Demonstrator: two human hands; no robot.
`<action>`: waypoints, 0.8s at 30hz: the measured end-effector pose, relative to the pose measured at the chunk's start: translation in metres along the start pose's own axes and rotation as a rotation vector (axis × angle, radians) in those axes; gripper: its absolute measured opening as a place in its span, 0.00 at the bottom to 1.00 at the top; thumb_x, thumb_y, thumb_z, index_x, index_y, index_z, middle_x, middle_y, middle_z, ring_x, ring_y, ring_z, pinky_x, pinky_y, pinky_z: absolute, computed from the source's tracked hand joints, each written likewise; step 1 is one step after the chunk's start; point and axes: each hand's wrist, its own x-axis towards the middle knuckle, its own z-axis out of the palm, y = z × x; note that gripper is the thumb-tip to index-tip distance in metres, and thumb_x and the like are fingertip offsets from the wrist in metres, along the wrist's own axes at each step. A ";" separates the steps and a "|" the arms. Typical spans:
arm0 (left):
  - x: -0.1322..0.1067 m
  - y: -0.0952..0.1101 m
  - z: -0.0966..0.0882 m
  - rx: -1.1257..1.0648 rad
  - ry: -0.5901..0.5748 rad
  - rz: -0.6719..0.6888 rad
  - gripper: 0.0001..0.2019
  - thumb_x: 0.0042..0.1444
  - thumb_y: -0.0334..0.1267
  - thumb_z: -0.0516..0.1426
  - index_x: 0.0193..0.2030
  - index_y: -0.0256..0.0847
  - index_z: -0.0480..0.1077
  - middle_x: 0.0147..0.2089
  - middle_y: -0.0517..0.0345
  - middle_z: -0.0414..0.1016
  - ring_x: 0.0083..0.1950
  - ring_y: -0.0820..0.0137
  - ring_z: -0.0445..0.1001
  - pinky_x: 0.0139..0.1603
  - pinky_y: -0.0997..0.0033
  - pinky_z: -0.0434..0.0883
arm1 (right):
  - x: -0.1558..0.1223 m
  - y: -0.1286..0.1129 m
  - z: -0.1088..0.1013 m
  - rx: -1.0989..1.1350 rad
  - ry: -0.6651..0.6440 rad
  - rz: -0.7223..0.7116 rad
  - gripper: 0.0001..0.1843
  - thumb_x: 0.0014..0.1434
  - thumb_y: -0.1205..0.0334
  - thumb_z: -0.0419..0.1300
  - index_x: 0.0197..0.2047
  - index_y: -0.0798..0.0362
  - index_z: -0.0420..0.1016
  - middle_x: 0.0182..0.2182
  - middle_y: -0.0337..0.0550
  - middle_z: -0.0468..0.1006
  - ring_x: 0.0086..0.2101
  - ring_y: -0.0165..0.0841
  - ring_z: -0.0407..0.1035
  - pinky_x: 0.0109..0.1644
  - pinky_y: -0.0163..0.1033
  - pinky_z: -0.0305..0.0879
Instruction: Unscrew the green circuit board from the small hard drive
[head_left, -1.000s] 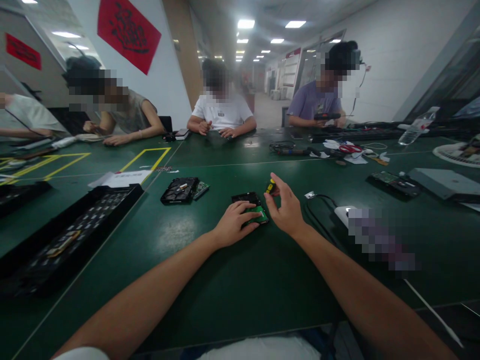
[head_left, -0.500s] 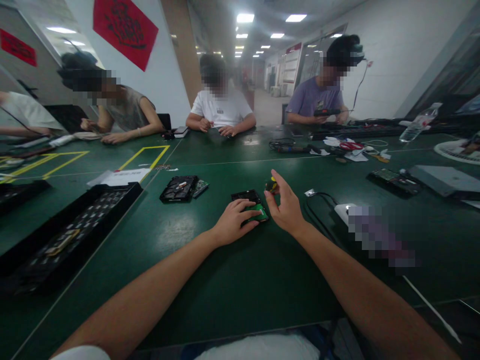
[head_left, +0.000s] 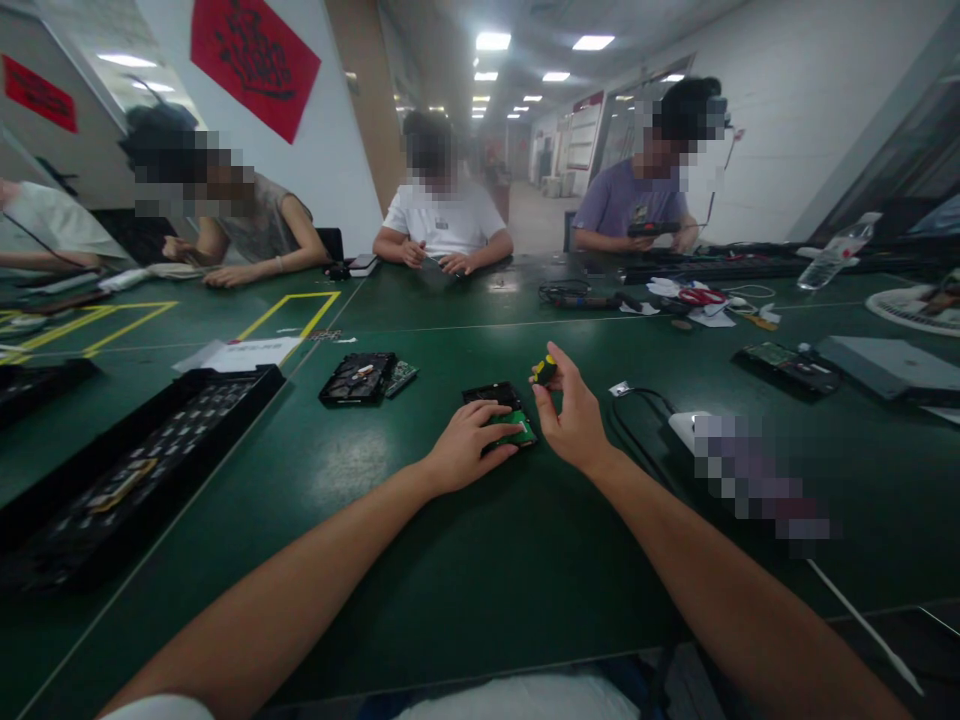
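A hard drive [head_left: 491, 391] with a green circuit board lies on the table in front of me. My left hand [head_left: 472, 440] is on it, fingers over the board and thumb along the near edge, steadying the drive and covering part of it. Just right of the drive, my right hand [head_left: 568, 410] is raised, pinching a short screwdriver [head_left: 545, 370] by its yellow-and-black handle. No shaft or tip can be made out. Farther left lie a black opened drive [head_left: 358, 378] and a loose circuit board [head_left: 401, 376] beside it.
A long black tray [head_left: 150, 475] stands at left, with a paper sheet [head_left: 259, 352] behind it. To my right are a cable [head_left: 637, 430], a partly blurred white device [head_left: 686, 428], another drive [head_left: 787, 365] and a grey box [head_left: 892, 365]. Several people sit across the table [head_left: 420, 600].
The screwdriver handle has turned in my right fingers, showing more yellow, and the hand has shifted slightly. My left hand and the hard drive stay in place.
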 end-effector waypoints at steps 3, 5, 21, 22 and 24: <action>0.000 -0.001 0.000 -0.010 0.005 0.002 0.18 0.68 0.48 0.60 0.63 0.53 0.75 0.65 0.50 0.72 0.68 0.51 0.67 0.68 0.41 0.67 | 0.001 0.000 0.000 -0.022 0.014 -0.001 0.37 0.70 0.55 0.58 0.77 0.40 0.48 0.63 0.52 0.72 0.46 0.42 0.78 0.55 0.56 0.79; -0.001 -0.001 0.000 -0.012 0.006 0.008 0.18 0.68 0.48 0.60 0.62 0.53 0.76 0.65 0.49 0.72 0.68 0.51 0.67 0.68 0.41 0.67 | 0.001 -0.001 -0.001 -0.048 0.018 -0.012 0.37 0.70 0.55 0.59 0.76 0.39 0.50 0.63 0.51 0.73 0.45 0.42 0.78 0.55 0.57 0.80; -0.001 0.002 0.000 -0.007 0.007 -0.004 0.18 0.70 0.46 0.58 0.64 0.53 0.74 0.66 0.50 0.72 0.69 0.51 0.66 0.68 0.39 0.66 | 0.001 -0.002 -0.001 -0.035 0.023 -0.010 0.36 0.70 0.55 0.58 0.76 0.41 0.50 0.63 0.51 0.73 0.47 0.41 0.78 0.54 0.54 0.80; -0.001 0.002 0.000 -0.008 0.007 -0.005 0.18 0.70 0.46 0.57 0.64 0.53 0.74 0.66 0.50 0.72 0.69 0.51 0.66 0.68 0.39 0.66 | 0.001 -0.002 -0.001 -0.034 0.024 -0.007 0.36 0.70 0.55 0.58 0.76 0.40 0.51 0.63 0.51 0.73 0.47 0.41 0.78 0.54 0.54 0.80; -0.001 0.002 0.000 -0.007 0.005 -0.008 0.18 0.70 0.47 0.57 0.63 0.53 0.74 0.66 0.50 0.72 0.69 0.51 0.66 0.69 0.40 0.66 | 0.001 -0.002 -0.001 -0.035 0.026 -0.005 0.35 0.70 0.55 0.58 0.76 0.40 0.51 0.62 0.50 0.74 0.46 0.41 0.78 0.54 0.54 0.80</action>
